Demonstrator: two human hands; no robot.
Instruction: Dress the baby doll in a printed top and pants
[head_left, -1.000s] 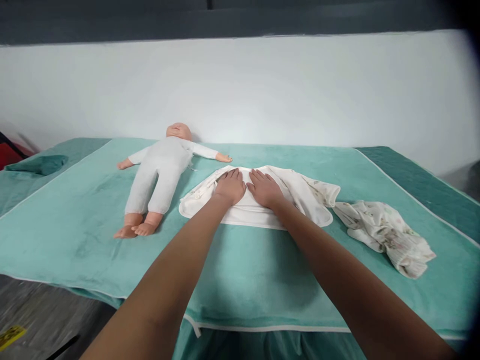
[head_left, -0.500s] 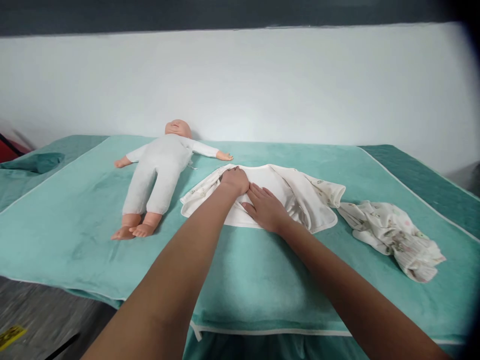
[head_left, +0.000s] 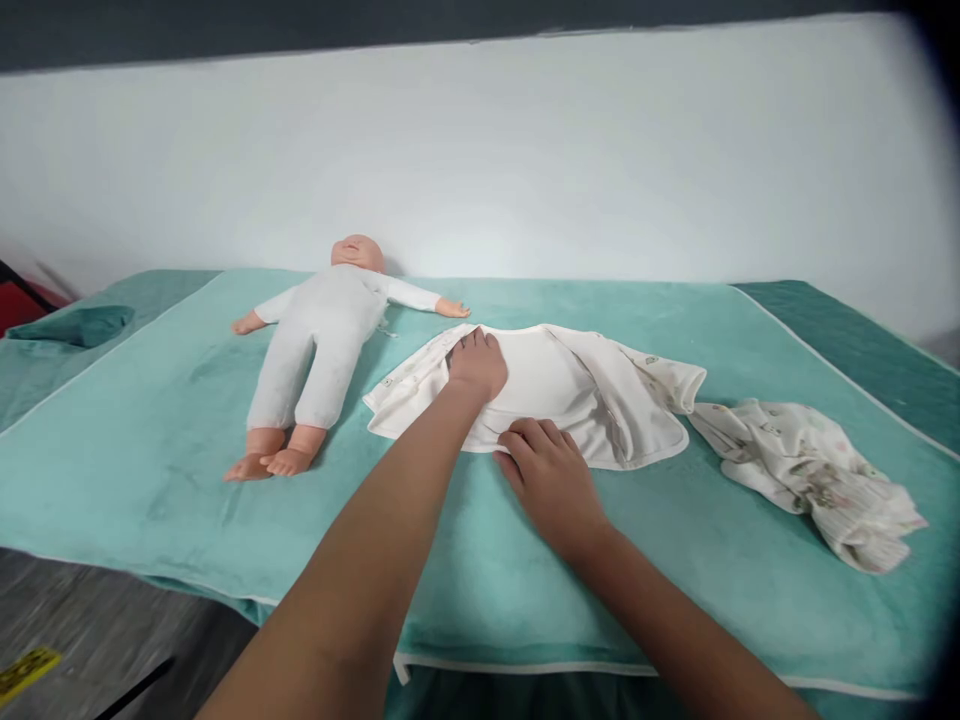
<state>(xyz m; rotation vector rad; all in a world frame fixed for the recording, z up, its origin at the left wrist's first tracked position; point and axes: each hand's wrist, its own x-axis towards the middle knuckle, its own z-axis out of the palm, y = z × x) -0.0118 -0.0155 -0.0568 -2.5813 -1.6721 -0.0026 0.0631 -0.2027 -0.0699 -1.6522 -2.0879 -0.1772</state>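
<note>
A white baby shirt (head_left: 540, 365) with a small print on its sleeves lies spread open on the green bed cover. My left hand (head_left: 478, 362) rests flat on the shirt's upper left part, near the neckline, with its fingers stretched forward. At the lower hem, my right hand (head_left: 553, 482) touches the cloth with its fingertips; its fingers are slightly bent and its thumb stands apart to the left. Farther left a baby doll (head_left: 322, 330) in a white cloth body lies on its back, legs toward me.
To the right of the shirt is a crumpled printed baby garment (head_left: 814, 475). The green cover (head_left: 150, 450) stretches over the bed up to a white wall (head_left: 480, 160). Grey floor (head_left: 97, 610) with a yellow marking shows at the lower left.
My right hand has slid toward me, from beside the left hand down to the shirt's lower hem. The left hand stays near the neckline, its fingers now more visible.
</note>
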